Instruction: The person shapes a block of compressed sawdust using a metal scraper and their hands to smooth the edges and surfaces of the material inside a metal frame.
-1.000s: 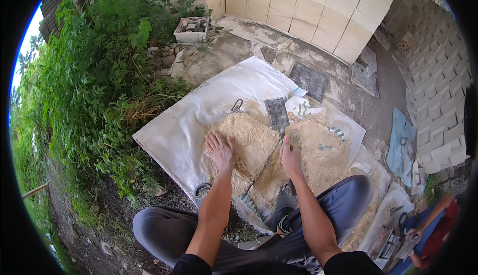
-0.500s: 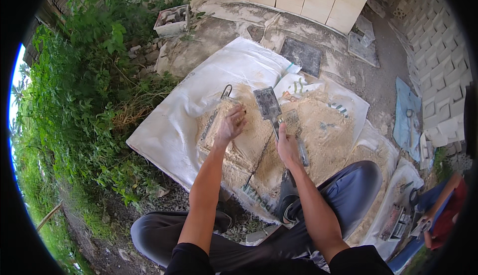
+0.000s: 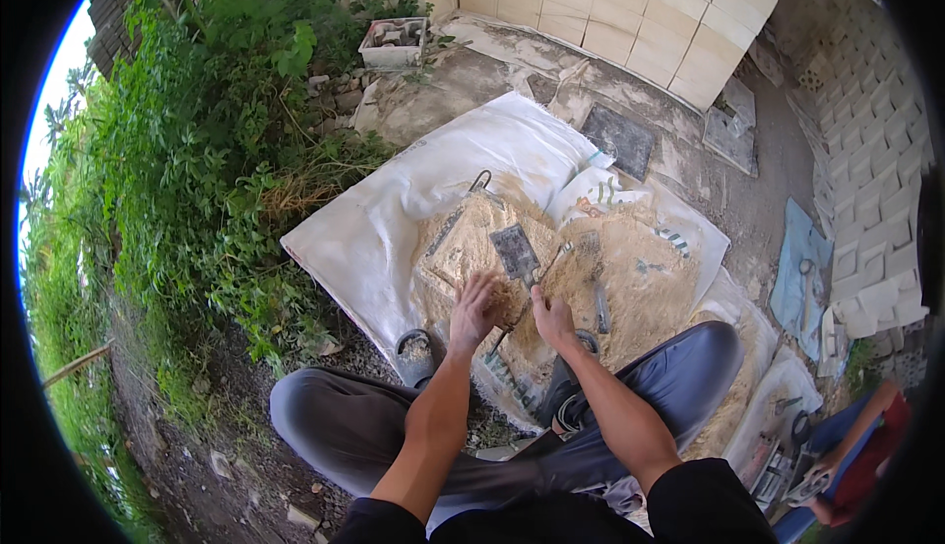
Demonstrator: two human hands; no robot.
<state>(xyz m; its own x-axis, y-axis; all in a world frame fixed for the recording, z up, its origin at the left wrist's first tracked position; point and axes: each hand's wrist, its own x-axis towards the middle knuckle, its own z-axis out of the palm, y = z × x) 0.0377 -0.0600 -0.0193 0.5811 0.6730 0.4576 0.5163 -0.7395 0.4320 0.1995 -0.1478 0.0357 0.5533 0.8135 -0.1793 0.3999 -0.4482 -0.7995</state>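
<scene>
My right hand (image 3: 554, 319) is closed round the handle of a trowel with a flat, grey rectangular blade (image 3: 514, 252). The blade lies over the near right part of a square frame (image 3: 440, 235) packed with pale sandy mix (image 3: 482, 229). A bent wire loop (image 3: 480, 181) sticks out at the frame's far corner. By the frame's near edge, my left hand (image 3: 476, 310) has its fingers stretched out, touching or just above browner loose mix (image 3: 509, 303). Whether grains lie under its palm is hidden.
White woven sacks (image 3: 433, 170) lie beneath, with heaped mix (image 3: 635, 268) and a dark narrow bar (image 3: 601, 306) to the right. Plants (image 3: 226, 150) crowd the left. A white bin (image 3: 394, 44) stands far back. Another person's arm (image 3: 849, 436) shows at lower right.
My left hand has moved from the top of the packed mix toward me, to the frame's near edge. The trowel has come nearer and lower over the frame. The view has shifted.
</scene>
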